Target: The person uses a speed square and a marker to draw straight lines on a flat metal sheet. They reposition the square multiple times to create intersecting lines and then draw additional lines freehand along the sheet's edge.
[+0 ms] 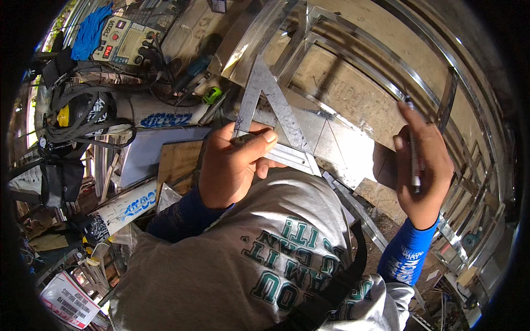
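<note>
My left hand (229,163) grips a silver triangular square (289,124) by its thick lower edge, with the thumb on top. The tool's point faces away from me. Beneath and beside it lies a bright sheet-metal piece (326,138) with thin dark lines on it. Over to the right, my right hand (430,160) is closed around a slim marker pen (415,165). One end of the pen points away from me, near the raised index finger. This hand is apart from the square, in front of the metal frame.
A metal frame (408,74) spans the right and far side over wooden boards. At left stand a welding machine (124,41) with a blue glove (91,33), gas cylinders (163,110) and coiled cables (83,118). A green tape measure (211,95) lies beyond my left hand.
</note>
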`<move>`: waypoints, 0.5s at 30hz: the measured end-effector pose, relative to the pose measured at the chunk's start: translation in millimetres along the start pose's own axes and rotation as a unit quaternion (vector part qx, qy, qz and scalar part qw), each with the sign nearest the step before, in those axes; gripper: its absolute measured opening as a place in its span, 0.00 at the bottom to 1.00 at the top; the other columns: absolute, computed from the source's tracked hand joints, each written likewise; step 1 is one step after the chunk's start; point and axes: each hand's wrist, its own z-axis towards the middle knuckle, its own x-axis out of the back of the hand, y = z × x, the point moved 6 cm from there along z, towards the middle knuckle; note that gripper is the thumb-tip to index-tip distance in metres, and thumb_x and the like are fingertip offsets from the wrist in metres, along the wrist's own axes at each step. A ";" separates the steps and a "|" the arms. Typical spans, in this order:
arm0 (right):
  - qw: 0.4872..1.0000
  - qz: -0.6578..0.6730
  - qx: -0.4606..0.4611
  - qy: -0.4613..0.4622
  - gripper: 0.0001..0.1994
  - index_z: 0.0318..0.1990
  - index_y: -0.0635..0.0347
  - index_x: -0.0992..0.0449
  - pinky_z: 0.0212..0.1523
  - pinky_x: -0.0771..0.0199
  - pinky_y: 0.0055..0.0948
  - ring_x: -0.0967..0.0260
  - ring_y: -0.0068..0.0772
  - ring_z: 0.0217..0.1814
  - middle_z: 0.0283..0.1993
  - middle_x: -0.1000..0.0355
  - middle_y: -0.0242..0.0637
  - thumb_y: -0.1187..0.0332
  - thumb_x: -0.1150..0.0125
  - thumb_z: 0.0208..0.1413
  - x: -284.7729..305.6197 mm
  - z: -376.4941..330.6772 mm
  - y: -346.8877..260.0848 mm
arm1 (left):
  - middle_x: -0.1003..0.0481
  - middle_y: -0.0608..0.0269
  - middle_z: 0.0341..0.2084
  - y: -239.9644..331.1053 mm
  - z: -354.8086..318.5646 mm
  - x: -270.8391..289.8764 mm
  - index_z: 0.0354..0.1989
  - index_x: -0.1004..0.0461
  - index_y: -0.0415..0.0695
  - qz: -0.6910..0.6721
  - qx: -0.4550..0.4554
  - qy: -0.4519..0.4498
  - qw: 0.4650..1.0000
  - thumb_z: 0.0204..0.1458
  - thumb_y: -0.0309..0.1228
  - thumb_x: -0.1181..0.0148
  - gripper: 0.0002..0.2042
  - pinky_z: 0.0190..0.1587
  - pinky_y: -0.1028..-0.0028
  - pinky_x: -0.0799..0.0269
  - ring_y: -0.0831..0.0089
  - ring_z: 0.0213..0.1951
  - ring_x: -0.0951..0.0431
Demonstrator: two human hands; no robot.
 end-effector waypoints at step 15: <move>0.887 0.420 -0.188 0.023 0.05 0.42 0.65 0.18 0.40 0.29 0.18 0.28 0.16 0.37 0.37 0.21 0.29 0.74 0.27 0.65 -54.9 26.0 -22.3 | 0.21 0.62 0.29 2.2 1.7 -3.2 0.46 0.21 0.33 -0.022 -0.010 -0.015 1.000 0.66 0.26 0.36 0.07 0.41 0.61 0.11 0.78 0.22 0.28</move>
